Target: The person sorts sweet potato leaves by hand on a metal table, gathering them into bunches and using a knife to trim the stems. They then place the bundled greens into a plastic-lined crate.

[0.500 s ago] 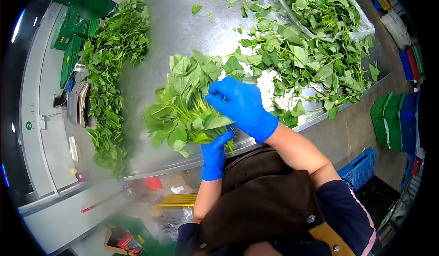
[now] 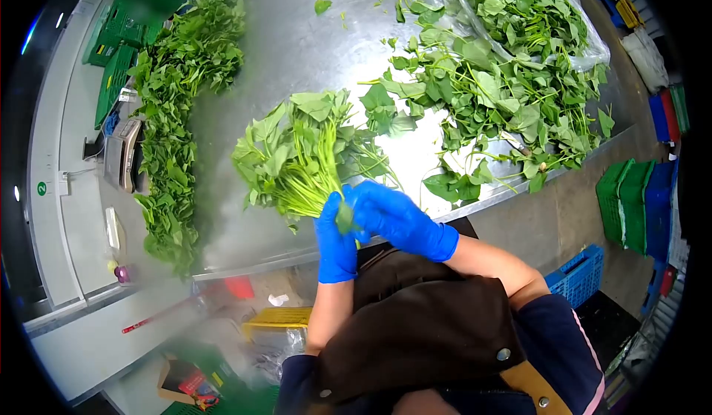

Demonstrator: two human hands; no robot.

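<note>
Head view: a bunch of leafy stems (image 2: 311, 159) is gripped at its stem ends by the fingers of the left hand (image 2: 336, 243), leaves fanned beyond them over the metal table (image 2: 259, 63). The right hand (image 2: 393, 218) is positioned beside the left; whether anything is grasped by its curled fingers cannot be determined. Loose greens (image 2: 512, 89) are spread to the fingers' right, a leafy row (image 2: 169, 133) to their left.

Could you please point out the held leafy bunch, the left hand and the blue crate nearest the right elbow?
Leafy bunch (image 2: 300, 159), head view: its middle.
Left hand (image 2: 337, 244), head view: gloved middle.
Blue crate (image 2: 578, 277), head view: its side.
</note>
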